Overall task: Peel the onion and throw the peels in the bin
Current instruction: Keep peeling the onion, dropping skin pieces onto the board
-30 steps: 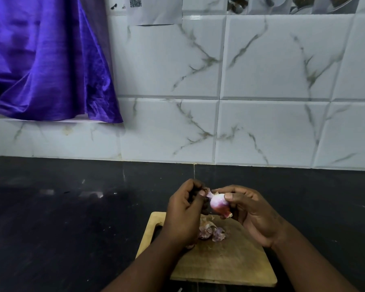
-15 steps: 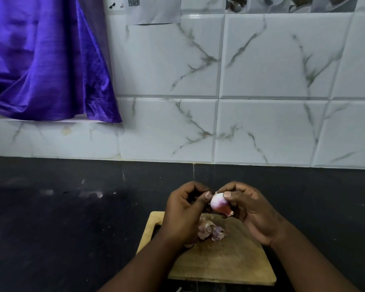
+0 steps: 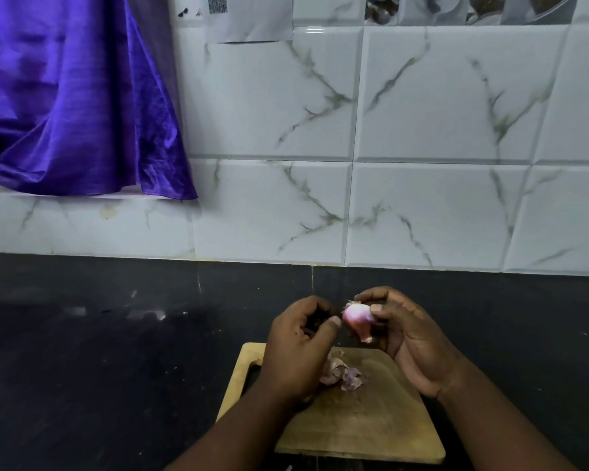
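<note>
A black stone countertop spans the whole lower part of the view, meeting the wall along its 12 o'clock edge. It is dark and slightly glossy, with faint pale smears toward 10 o'clock and a thin seam running down from 12 o'clock. A wooden chopping board lies flat on it at 6 o'clock, with a handle slot in its 9 o'clock corner. A small heap of pale purple onion peels rests on the board's 12 o'clock half.

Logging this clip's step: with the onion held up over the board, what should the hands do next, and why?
Probably pinch the dry tuft at the top with the left hand and pull. The right hand holds the onion, skin remains at its ends, and peels already lie on the board.
</note>
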The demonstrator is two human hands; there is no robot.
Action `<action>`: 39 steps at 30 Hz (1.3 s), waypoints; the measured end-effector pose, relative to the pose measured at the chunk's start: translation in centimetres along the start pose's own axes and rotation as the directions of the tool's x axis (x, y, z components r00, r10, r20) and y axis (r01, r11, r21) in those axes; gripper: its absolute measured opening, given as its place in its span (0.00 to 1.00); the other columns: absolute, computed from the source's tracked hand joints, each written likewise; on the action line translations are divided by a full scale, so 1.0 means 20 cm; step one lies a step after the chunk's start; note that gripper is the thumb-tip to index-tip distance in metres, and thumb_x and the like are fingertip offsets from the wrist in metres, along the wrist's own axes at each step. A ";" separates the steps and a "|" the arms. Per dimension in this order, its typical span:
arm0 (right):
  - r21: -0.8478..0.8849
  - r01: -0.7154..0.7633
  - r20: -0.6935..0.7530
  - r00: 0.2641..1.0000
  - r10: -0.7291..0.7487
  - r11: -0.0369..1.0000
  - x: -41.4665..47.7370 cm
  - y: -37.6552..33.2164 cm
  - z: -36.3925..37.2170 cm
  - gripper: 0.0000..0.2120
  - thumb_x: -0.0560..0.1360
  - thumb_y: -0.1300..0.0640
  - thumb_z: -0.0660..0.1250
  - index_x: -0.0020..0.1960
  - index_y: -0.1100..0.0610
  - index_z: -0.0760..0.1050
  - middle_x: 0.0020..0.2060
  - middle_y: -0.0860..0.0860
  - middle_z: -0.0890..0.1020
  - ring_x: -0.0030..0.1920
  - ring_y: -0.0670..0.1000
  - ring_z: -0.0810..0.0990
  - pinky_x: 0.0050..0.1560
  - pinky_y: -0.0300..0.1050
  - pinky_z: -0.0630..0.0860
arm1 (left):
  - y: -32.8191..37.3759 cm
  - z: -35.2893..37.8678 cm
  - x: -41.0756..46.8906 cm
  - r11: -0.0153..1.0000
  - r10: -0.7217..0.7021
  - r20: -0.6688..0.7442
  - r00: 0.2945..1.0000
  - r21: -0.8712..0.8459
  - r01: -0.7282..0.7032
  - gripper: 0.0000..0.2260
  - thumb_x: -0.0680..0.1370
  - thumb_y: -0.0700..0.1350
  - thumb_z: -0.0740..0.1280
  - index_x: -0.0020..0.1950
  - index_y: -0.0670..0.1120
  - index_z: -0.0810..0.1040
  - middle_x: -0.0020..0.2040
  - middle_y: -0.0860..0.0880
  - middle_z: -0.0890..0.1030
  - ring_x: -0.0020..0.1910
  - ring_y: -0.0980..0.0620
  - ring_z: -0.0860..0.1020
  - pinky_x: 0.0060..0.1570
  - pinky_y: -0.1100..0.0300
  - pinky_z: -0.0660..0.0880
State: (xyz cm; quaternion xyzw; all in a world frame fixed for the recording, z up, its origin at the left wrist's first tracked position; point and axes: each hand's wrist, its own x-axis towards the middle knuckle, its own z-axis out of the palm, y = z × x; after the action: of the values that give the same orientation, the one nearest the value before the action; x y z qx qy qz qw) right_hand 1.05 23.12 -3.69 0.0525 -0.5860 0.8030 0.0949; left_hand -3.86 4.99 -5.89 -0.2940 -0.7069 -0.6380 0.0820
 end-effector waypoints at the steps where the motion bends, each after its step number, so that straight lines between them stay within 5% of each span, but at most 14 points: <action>1: 0.000 -0.014 0.002 1.000 0.014 1.000 0.00 0.00 0.00 0.13 0.70 0.60 0.68 0.54 0.60 0.81 0.52 0.63 0.85 0.47 0.60 0.82 0.44 0.52 0.80 | 0.01 0.00 -0.01 1.000 0.003 0.011 1.000 0.017 -0.003 0.02 0.80 0.48 0.71 0.48 0.53 0.83 0.44 0.53 0.84 0.43 0.55 0.82 0.41 0.54 0.80; 12: -0.017 -0.043 0.021 0.999 0.044 0.999 -0.03 -0.01 0.04 0.11 0.73 0.61 0.76 0.54 0.61 0.81 0.56 0.65 0.84 0.50 0.59 0.85 0.47 0.50 0.84 | 0.02 0.01 -0.01 1.000 -0.010 -0.049 0.999 0.026 0.011 0.06 0.79 0.40 0.73 0.52 0.50 0.85 0.45 0.54 0.86 0.44 0.55 0.85 0.43 0.61 0.84; 18: 0.023 -0.054 0.072 0.996 0.052 0.998 -0.02 0.01 0.05 0.10 0.73 0.60 0.73 0.54 0.61 0.81 0.55 0.66 0.84 0.48 0.58 0.85 0.46 0.49 0.84 | -0.02 0.00 0.01 0.999 -0.014 -0.084 0.996 -0.043 0.011 0.11 0.78 0.32 0.70 0.47 0.47 0.85 0.43 0.47 0.86 0.44 0.48 0.86 0.47 0.43 0.85; 24: 0.018 -0.047 0.065 0.997 0.046 0.999 -0.01 0.01 0.03 0.14 0.73 0.59 0.73 0.57 0.63 0.79 0.54 0.64 0.84 0.48 0.58 0.84 0.47 0.51 0.82 | 0.00 0.02 0.00 0.998 0.005 -0.064 0.998 -0.070 -0.010 0.03 0.79 0.41 0.74 0.50 0.50 0.85 0.45 0.50 0.87 0.46 0.50 0.86 0.46 0.51 0.86; 30: 0.010 -0.052 0.069 0.996 0.051 0.999 0.00 0.02 0.03 0.22 0.69 0.56 0.77 0.58 0.65 0.77 0.56 0.66 0.83 0.51 0.61 0.83 0.49 0.53 0.82 | -0.03 0.01 0.01 0.999 -0.019 -0.098 0.995 -0.044 0.015 0.11 0.79 0.33 0.70 0.50 0.48 0.86 0.45 0.49 0.87 0.47 0.50 0.86 0.49 0.48 0.86; 39: 0.059 -0.031 0.039 0.999 0.029 0.998 0.01 0.03 0.02 0.12 0.77 0.62 0.66 0.59 0.64 0.77 0.54 0.63 0.83 0.49 0.57 0.84 0.46 0.48 0.83 | -0.01 0.02 0.01 0.998 0.007 -0.042 0.999 -0.060 -0.010 0.03 0.82 0.43 0.72 0.53 0.50 0.84 0.49 0.52 0.86 0.50 0.52 0.85 0.51 0.51 0.84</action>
State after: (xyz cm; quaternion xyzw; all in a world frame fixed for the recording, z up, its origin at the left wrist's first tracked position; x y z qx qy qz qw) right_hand 0.75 22.51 -4.01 0.0619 -0.5642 0.8204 0.0700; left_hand -4.11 5.43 -6.09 -0.2859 -0.6843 -0.6647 0.0906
